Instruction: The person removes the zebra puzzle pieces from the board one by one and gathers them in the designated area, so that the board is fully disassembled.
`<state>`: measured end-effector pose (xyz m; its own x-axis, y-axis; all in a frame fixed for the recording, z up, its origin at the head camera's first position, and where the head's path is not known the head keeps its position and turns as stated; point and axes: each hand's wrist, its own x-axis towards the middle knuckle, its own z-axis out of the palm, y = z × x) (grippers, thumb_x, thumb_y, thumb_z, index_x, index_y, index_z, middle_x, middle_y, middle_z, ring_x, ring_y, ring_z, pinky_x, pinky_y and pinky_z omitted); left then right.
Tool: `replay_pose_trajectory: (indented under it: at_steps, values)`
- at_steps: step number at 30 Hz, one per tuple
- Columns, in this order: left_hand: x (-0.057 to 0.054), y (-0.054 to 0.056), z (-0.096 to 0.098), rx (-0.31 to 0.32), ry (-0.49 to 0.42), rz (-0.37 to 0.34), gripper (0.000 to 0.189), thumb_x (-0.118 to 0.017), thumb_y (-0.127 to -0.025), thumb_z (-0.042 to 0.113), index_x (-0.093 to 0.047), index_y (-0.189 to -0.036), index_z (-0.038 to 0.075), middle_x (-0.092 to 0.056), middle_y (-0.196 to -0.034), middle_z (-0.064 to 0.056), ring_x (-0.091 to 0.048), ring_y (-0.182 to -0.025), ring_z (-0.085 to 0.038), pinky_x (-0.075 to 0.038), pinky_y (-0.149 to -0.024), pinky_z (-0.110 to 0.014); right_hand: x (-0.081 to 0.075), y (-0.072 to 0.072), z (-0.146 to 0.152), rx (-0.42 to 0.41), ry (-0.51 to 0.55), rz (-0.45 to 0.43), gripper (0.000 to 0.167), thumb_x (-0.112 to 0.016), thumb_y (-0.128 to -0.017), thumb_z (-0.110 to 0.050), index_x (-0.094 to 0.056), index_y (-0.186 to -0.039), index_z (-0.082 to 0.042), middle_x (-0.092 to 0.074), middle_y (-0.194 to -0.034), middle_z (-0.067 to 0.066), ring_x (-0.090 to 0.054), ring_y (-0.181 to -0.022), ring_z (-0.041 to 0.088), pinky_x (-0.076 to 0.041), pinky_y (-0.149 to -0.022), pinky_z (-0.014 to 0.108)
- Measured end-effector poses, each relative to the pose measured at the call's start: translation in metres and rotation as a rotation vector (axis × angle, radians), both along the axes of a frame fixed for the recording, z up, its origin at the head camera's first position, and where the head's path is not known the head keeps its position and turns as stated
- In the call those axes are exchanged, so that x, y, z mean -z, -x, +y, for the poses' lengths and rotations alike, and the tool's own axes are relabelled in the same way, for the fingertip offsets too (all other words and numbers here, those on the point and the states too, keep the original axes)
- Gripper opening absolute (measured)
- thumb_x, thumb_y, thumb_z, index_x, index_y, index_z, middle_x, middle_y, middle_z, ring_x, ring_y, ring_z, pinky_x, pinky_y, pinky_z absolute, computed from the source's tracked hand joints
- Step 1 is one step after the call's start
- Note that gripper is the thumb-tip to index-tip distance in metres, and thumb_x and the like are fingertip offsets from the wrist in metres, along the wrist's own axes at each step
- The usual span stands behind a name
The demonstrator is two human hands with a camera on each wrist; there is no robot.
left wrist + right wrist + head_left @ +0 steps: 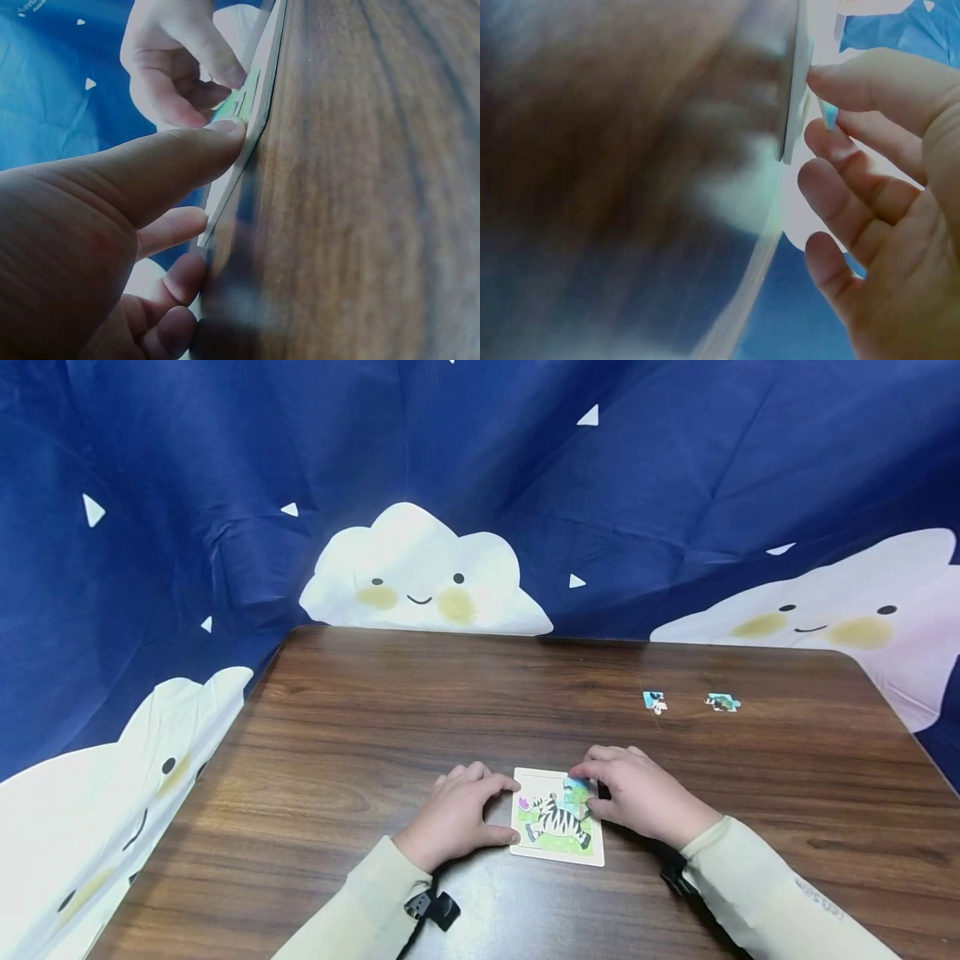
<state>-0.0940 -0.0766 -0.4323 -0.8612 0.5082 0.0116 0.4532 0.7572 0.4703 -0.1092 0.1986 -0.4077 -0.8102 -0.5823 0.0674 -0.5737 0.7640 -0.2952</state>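
Thin, light puzzle board, best held by its rim

The puzzle board lies flat on the brown table, below and right of the middle of the head view, most of its zebra picture laid in. The left hand touches the board's left side, thumb near the lower corner and index near the upper, spread and relaxed rather than clenched. The right hand reaches over the board's upper right corner, pinching a thin, blue-tipped puzzle piece between thumb and fingers.

The board looks stiff and light; on so smooth a table it would probably slide under a sideways push, so the left rim seems a good place to steady it. Pieces this thin should be rigid too, easiest to take by opposite edges, with the narrow tabs likely the weakest part. Towards the upper right of the head view lie a blue-and-white loose piece and a blue-green loose piece; flat as they are, they may be awkward to get a fingertip under
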Motion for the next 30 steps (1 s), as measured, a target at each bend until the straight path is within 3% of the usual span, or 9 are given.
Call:
replay_pose_trajectory:
  at_steps: [5,12,16,25,30]
  values:
    - [0.0,0.0,-0.001,0.0,-0.006,-0.007,0.059,-0.084,-0.073,0.048,-0.067,-0.126,0.028,-0.059,-0.107,0.006,-0.049,-0.094,-0.013,-0.034,-0.078,-0.031,0.0,-0.001,-0.003,0.015,-0.066,0.079,0.033,-0.082,-0.079,-0.022,-0.076,-0.11,-0.014,-0.064,-0.094,-0.008,-0.055,-0.079,0.007,-0.039,-0.075,0.034]
    - [-0.001,0.0,0.0,-0.001,0.006,-0.002,0.059,-0.084,-0.073,0.048,-0.067,-0.126,0.028,-0.059,-0.107,0.006,-0.049,-0.094,-0.013,-0.034,-0.078,-0.031,0.001,0.0,0.002,0.024,0.002,0.13,0.03,-0.08,-0.079,-0.02,-0.076,-0.108,-0.014,-0.068,-0.1,-0.006,-0.064,-0.088,0.011,-0.043,-0.078,0.036]
    - [-0.001,0.0,0.0,-0.002,0.015,0.001,0.06,-0.084,-0.073,0.049,-0.067,-0.126,0.028,-0.059,-0.108,0.006,-0.049,-0.094,-0.013,-0.034,-0.078,-0.03,0.001,0.0,0.009,0.027,0.034,0.134,0.029,-0.08,-0.08,-0.02,-0.075,-0.108,-0.014,-0.067,-0.101,-0.007,-0.064,-0.09,0.01,-0.044,-0.08,0.038]
    - [-0.001,0.0,0.0,0.0,0.014,0.002,0.06,-0.084,-0.073,0.049,-0.067,-0.127,0.028,-0.059,-0.107,0.006,-0.049,-0.093,-0.013,-0.034,-0.078,-0.03,0.002,0.002,0.032,0.041,0.068,0.13,0.03,-0.079,-0.079,-0.019,-0.075,-0.109,-0.017,-0.062,-0.094,-0.01,-0.053,-0.075,0.005,-0.037,-0.074,0.033]
    - [-0.001,0.0,0.0,-0.003,0.014,-0.002,0.06,-0.084,-0.073,0.049,-0.067,-0.127,0.028,-0.059,-0.107,0.007,-0.049,-0.094,-0.013,-0.034,-0.078,-0.03,-0.002,0.001,0.045,0.073,0.083,0.11,0.03,-0.077,-0.078,-0.014,-0.075,-0.108,-0.014,-0.063,-0.094,-0.009,-0.057,-0.08,0.007,-0.04,-0.078,0.038]
